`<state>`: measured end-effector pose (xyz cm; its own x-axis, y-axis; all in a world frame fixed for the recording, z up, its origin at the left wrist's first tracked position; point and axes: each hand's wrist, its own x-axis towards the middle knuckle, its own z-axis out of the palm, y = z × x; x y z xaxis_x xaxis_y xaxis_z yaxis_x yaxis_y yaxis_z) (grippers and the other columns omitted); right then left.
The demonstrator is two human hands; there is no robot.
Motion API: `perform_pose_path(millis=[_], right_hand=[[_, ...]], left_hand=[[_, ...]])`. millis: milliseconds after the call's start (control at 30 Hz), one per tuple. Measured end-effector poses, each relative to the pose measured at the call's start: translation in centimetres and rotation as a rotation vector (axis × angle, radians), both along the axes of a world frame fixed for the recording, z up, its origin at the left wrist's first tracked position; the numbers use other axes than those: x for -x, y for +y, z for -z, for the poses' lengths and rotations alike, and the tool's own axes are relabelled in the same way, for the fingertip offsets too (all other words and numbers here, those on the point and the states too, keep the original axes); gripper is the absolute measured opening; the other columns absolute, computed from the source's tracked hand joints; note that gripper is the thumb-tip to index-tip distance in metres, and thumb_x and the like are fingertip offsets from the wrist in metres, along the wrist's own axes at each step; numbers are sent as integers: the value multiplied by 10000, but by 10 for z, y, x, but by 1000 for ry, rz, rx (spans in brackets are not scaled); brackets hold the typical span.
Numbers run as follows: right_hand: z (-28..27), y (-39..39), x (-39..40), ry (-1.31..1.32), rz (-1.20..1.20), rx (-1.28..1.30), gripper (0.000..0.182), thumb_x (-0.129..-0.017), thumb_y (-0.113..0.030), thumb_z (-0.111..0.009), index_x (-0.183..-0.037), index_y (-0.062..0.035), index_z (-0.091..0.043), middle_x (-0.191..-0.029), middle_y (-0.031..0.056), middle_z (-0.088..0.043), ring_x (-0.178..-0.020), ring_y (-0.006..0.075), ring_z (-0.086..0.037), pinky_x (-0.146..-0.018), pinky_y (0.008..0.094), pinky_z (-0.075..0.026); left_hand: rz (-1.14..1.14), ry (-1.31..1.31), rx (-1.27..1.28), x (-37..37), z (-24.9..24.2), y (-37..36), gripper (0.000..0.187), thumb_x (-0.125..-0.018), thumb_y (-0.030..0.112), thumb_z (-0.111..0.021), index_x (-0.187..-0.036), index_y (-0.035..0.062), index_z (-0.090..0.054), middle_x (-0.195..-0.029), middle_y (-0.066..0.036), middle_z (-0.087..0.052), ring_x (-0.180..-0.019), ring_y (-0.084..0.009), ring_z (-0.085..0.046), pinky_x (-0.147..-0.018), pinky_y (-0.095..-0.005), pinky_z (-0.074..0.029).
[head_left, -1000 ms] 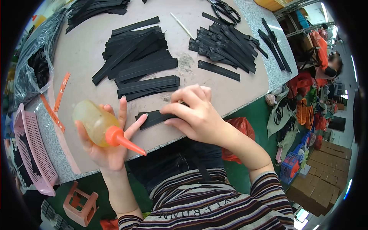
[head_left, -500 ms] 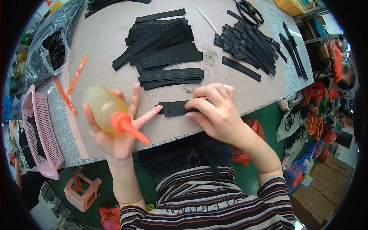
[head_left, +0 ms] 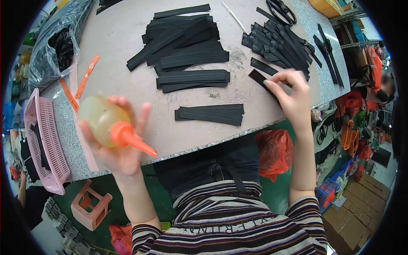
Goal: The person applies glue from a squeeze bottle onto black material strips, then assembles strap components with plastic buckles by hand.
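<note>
My left hand (head_left: 123,161) holds a squeeze bottle (head_left: 98,121) of yellowish liquid with an orange nozzle, tilted so that the tip points down and right. My right hand (head_left: 295,100) pinches a black strip (head_left: 257,77) between thumb and fingers, beside the right-hand pile of finished-looking strips (head_left: 276,42). Between my hands a few flat black strips (head_left: 208,114) overlap near the table's front edge. Behind them lie a neat stack of strips (head_left: 193,77) and a larger loose heap (head_left: 187,38).
A white pen-like stick (head_left: 234,18) and black-handled scissors (head_left: 282,10) lie at the back of the table (head_left: 127,21). Orange strips (head_left: 87,76), a pink basket (head_left: 53,144) and a plastic bag (head_left: 78,38) are on the left. More black strips (head_left: 329,55) lie far right.
My right hand has moved right from the front strips, carrying one black strip toward the right pile. My left hand, with the bottle, has drawn back slightly left, its fingertip off the strips.
</note>
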<state>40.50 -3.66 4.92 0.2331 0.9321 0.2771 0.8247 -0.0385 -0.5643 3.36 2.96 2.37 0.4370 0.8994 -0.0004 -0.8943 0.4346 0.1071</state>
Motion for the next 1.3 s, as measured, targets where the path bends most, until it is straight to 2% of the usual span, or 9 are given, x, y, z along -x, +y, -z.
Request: perform_pose_path(millis=[33, 100, 200, 400, 700, 900, 1100, 1200, 1300], right_hand=[[1, 1, -4, -332, 22, -82, 183, -757, -111, -825, -902, -49, -733, -883, 78, -677, -858, 255, -610, -789, 380, -485], [-1, 1, 17, -126, -119, -158, 178, -751, -117, -821, -889, -55, -727, -914, 76, -665, -859, 277, -609, -784, 389, -475], [5, -5, 81, -40, -552, -142, 245, -773, -156, -795, -982, -63, -708, -917, 68, -621, -839, 253, -596, -749, 391, -458], [23, -9, 104, -238, -600, -200, 378, -728, -88, -657, -1085, 30, -684, -998, 96, -595, -868, 231, -596, -763, 346, -496], [23, -7, 105, -151, -612, -164, 381, -713, -61, -663, -1079, 43, -682, -1014, 113, -596, -895, 256, -612, -784, 368, -528], [21, -2, 107, -73, -604, -122, 321, -739, -35, -656, -1053, 35, -660, -961, 118, -569, -861, 280, -594, -781, 383, -517], [19, 10, 112, 154, -541, -40, 296, -789, -4, -719, -1082, 10, -678, -930, 129, -575, -839, 302, -590, -743, 397, -509], [27, 5, 109, 157, -553, -91, 329, -777, -14, -764, -1099, -7, -698, -919, 119, -592, -821, 299, -603, -714, 395, -514], [34, 3, 108, -25, -570, -240, 336, -759, -80, -785, -1072, 4, -698, -921, 91, -599, -756, 265, -612, -673, 380, -515]], left_hand=[[-90, 159, -65, 8, -2, 0, 620, -987, 469, -620, -1385, 7, -506, -1375, -185, -574, -1417, -371, -419, -1219, -601, -234], [-285, 468, -198, 16, -6, -1, 641, -985, 437, -635, -1411, -3, -445, -1366, -209, -561, -1363, -378, -486, -1181, -524, -378], [-446, 1076, -389, -4, -12, -6, 617, -991, 413, -625, -1410, 3, -431, -1355, -218, -558, -1333, -381, -519, -1102, -532, -464], [-456, 1206, -363, -32, -7, -9, 592, -945, 319, -682, -1389, -7, -468, -1319, -230, -596, -1252, -356, -597, -1035, -488, -500], [-255, 1219, -421, -18, -3, -5, 573, -994, 332, -609, -1414, -19, -439, -1363, -240, -547, -1275, -374, -571, -1051, -524, -506], [-321, 1205, -371, -15, -4, -7, 557, -1001, 321, -599, -1424, -2, -437, -1371, -230, -542, -1288, -373, -559, -1054, -526, -507], [-411, 863, -134, 5, -14, -6, 589, -1009, 386, -599, -1427, 4, -435, -1380, -218, -540, -1334, -356, -519, -1100, -536, -474], [-185, 459, -108, 7, -7, -7, 593, -1018, 419, -589, -1425, 12, -449, -1397, -191, -539, -1350, -331, -509, -1161, -562, -394], [3, 136, 26, -11, -8, -6, 612, -1017, 469, -561, -1411, 7, -483, -1369, -163, -579, -1337, -334, -521, -1187, -697, -228]])
